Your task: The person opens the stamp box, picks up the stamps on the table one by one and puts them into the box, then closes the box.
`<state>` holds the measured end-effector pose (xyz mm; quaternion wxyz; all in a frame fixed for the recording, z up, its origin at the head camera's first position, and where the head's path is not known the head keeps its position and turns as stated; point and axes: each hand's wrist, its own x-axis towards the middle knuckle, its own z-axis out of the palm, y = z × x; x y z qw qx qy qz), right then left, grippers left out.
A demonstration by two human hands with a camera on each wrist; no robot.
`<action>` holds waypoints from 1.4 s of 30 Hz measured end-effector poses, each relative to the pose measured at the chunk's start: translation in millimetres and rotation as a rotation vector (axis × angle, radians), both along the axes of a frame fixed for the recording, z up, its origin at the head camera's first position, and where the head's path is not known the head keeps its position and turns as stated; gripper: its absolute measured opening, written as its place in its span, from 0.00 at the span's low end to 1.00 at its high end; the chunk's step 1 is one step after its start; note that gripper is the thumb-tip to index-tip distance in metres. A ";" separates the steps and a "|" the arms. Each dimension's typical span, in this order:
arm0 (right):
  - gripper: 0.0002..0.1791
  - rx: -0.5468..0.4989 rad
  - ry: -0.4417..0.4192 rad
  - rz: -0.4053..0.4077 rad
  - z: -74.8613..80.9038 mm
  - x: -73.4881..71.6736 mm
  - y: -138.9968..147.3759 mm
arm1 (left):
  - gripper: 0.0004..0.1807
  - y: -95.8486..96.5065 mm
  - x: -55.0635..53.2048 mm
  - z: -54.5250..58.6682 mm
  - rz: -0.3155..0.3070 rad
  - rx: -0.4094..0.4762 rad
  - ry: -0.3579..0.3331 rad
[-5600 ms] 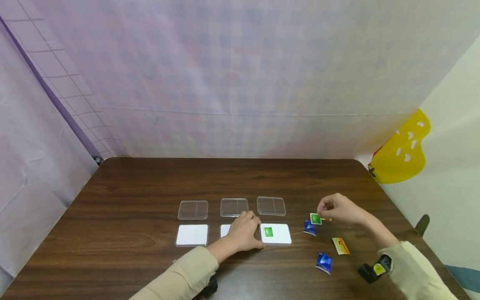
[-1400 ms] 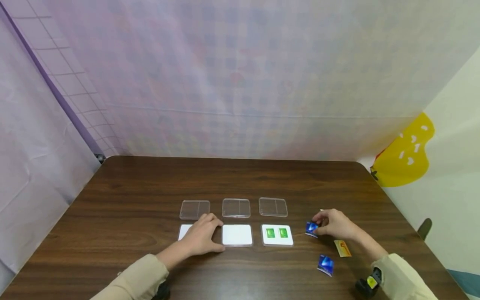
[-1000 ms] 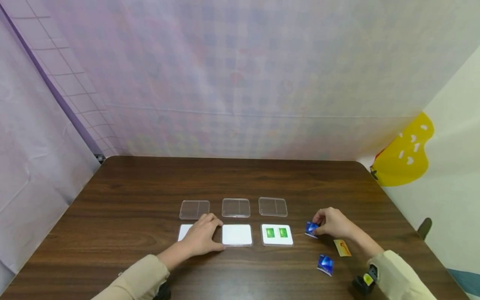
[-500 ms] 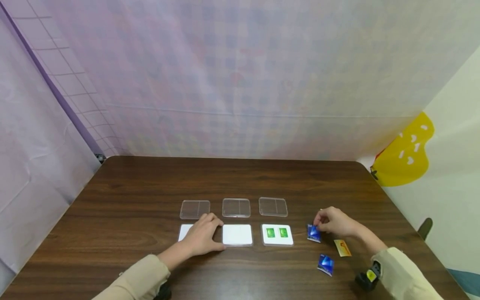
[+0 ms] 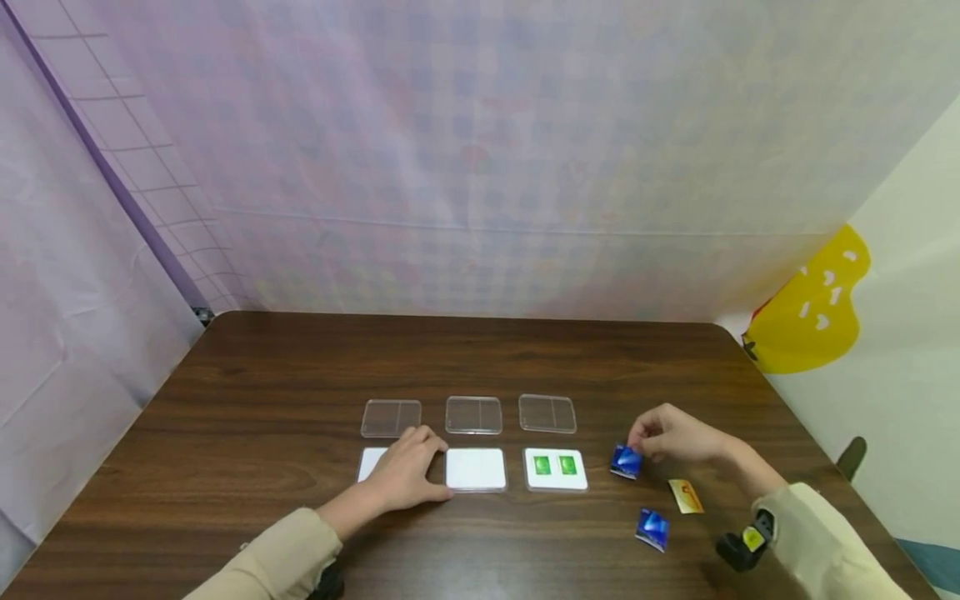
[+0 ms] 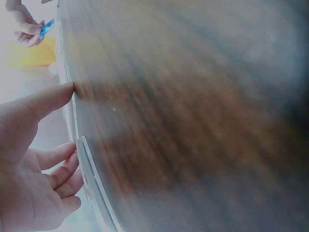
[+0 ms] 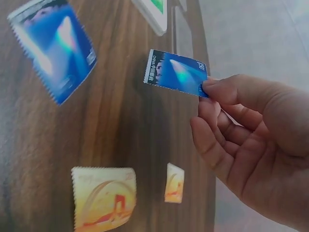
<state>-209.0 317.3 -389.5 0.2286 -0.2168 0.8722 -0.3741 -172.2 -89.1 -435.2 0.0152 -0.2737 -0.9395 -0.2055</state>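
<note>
My right hand [image 5: 678,435] pinches a blue postage stamp [image 7: 176,72] by one edge between thumb and fingers, a little above the table in the right wrist view. My left hand [image 5: 405,475] lies over the right part of the left white-backed case [image 5: 372,460]. Its thumb and fingertips come up to the left edge of the middle white case [image 5: 476,468], with the fingers spread and relaxed. The right white case [image 5: 555,482] bears two green stamps [image 5: 567,465] side by side. Another blue stamp [image 5: 652,529] and an orange stamp [image 5: 686,496] lie on the table.
Behind the white cases stand three clear lids [image 5: 473,415] in a row. A smaller-looking orange stamp [image 7: 174,183] lies near the right hand. The wooden table [image 5: 300,358] ends at a curtain [image 5: 450,167], and a yellow wall decoration [image 5: 810,308] hangs at right.
The green stamp held earlier now lies beside the first on the right case. My left hand has shifted left to the middle case. My right hand has lifted a blue stamp off the table.
</note>
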 end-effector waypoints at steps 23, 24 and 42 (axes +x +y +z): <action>0.04 -0.025 0.066 0.127 31.3 -17.1 -86.2 | 0.31 -0.5 1.3 1.4 0.014 0.019 -0.032; 0.04 -0.028 0.064 0.134 30.8 -17.2 -91.2 | 0.31 -0.3 1.3 1.4 0.013 0.019 -0.031; 0.06 -0.043 0.026 0.208 22.9 -11.1 -153.2 | 0.31 0.7 1.8 1.3 0.005 0.025 -0.016</action>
